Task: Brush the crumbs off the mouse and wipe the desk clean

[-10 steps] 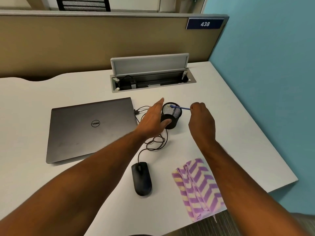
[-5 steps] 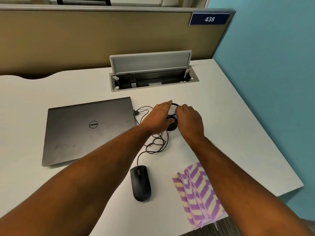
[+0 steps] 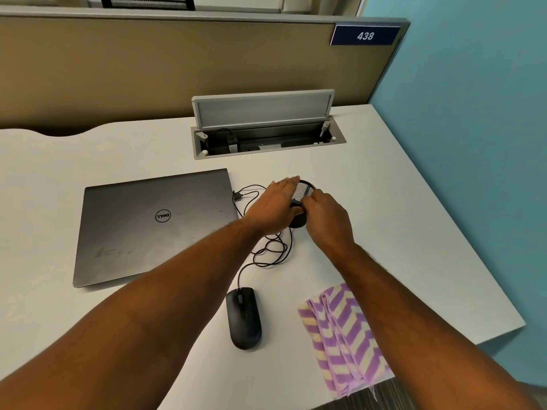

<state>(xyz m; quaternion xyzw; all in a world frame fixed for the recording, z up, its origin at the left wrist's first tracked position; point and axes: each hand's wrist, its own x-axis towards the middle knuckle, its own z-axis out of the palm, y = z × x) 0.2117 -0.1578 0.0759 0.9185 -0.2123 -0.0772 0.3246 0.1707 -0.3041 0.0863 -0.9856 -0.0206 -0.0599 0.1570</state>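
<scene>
A black wired mouse (image 3: 244,318) lies on the white desk (image 3: 408,220) near its front edge. To its right, a folded purple-and-cream striped cloth (image 3: 346,335) hangs partly over that edge. Behind the mouse stands a black mesh cup (image 3: 305,189). My left hand (image 3: 275,205) grips the cup's left side. My right hand (image 3: 325,217) is pinched at the cup's front rim, and the thin blue brush it holds is almost wholly hidden under the fingers. I see no crumbs at this size.
A closed grey laptop (image 3: 154,226) lies to the left, and the mouse cable (image 3: 272,250) loops from it to the mouse. An open cable box (image 3: 266,137) sits in the desk behind. A tan partition (image 3: 177,69) bounds the back and a blue wall (image 3: 473,143) the right.
My right hand has moved left and down from beside the cup onto its rim, carrying the blue brush in. The left hand has closed more tightly around the cup.
</scene>
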